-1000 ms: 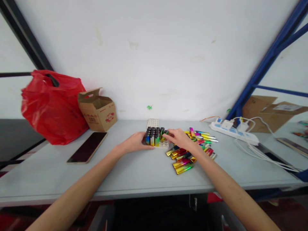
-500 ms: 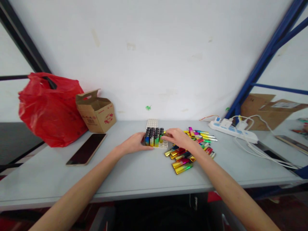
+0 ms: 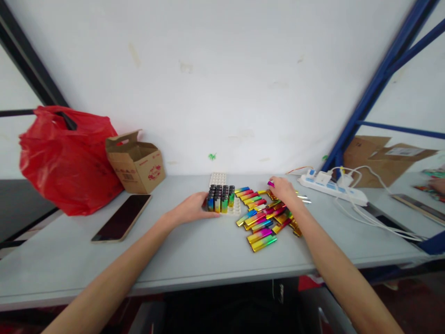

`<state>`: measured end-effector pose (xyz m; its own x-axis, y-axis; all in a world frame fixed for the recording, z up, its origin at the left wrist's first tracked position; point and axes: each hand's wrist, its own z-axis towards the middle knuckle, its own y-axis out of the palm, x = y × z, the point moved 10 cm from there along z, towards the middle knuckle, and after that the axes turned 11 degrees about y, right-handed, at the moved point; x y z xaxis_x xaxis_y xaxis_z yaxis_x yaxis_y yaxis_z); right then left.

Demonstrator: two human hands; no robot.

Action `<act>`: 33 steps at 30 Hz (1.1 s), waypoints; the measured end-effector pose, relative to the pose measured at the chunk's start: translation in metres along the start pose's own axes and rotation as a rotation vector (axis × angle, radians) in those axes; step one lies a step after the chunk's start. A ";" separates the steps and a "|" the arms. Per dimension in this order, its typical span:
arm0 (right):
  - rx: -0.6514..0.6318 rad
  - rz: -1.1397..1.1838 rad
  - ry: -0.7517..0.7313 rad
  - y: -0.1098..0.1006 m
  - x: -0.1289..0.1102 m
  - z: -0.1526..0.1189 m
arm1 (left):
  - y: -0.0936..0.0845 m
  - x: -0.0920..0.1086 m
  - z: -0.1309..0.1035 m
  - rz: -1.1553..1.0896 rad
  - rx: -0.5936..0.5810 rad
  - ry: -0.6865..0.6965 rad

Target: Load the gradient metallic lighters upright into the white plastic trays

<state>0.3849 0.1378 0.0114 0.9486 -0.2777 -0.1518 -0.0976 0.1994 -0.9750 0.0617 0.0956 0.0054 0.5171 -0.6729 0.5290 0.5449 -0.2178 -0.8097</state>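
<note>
From where I stand, taking the loaded tray as the middle of the clock and the person's side as six, the left hand (image 3: 194,208) sits at nine o'clock, its fingers curled behind the white tray (image 3: 238,207) with the thumb along the near side, grasping that end. Black-topped upright lighters (image 3: 217,204) stand packed in it, and bare sockets show towards three o'clock. The loose lighters (image 3: 262,242), or pieces much like them, lie flat and overlapping on the worktop (image 3: 194,255) from two round to five o'clock. Out between two and three, the right hand (image 3: 283,190) bends over a purple-ended piece (image 3: 270,184); its fingertips are at it, but I cannot tell whether they have closed on it. The loose ones look light and stiff, with a shiny skin that I'd expect to be slippery, so I'd pinch one across its long sides, near an end that no neighbour covers. The tray looks thin, and its tall load could tip if knocked; a low hold on the rim seems safest. A second white tray (image 3: 218,178) lies at twelve o'clock.
</note>
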 end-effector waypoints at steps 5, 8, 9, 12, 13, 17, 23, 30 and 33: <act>0.000 0.562 -0.206 -0.014 -0.029 -0.007 | 0.000 0.002 0.000 0.084 -0.026 -0.002; -0.196 0.934 -0.252 -0.005 -0.047 -0.018 | 0.000 0.005 0.000 0.065 -0.031 0.001; -0.248 0.999 -0.256 -0.002 -0.054 -0.022 | 0.000 0.006 0.000 0.062 -0.031 0.001; -0.282 1.067 -0.258 -0.002 -0.069 -0.033 | 0.000 0.007 0.000 0.062 -0.032 0.003; -0.264 1.058 -0.264 -0.004 -0.073 -0.037 | 0.001 0.008 0.000 0.060 -0.032 0.007; -0.141 0.928 -0.318 -0.018 -0.088 -0.055 | 0.001 0.006 0.000 0.045 -0.027 0.007; 0.023 0.836 -0.333 -0.024 -0.099 -0.068 | 0.000 0.004 -0.001 -0.009 0.002 0.006; 0.059 0.829 -0.391 -0.032 -0.107 -0.080 | 0.001 0.006 -0.001 0.053 -0.036 0.012; 0.000 0.858 -0.414 -0.032 -0.110 -0.083 | 0.001 0.008 -0.001 0.044 -0.039 0.018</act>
<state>0.2591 0.0840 0.0454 0.5845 0.3181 -0.7464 -0.8103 0.1810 -0.5574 0.0659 0.0896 0.0083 0.5278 -0.6949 0.4884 0.4960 -0.2146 -0.8414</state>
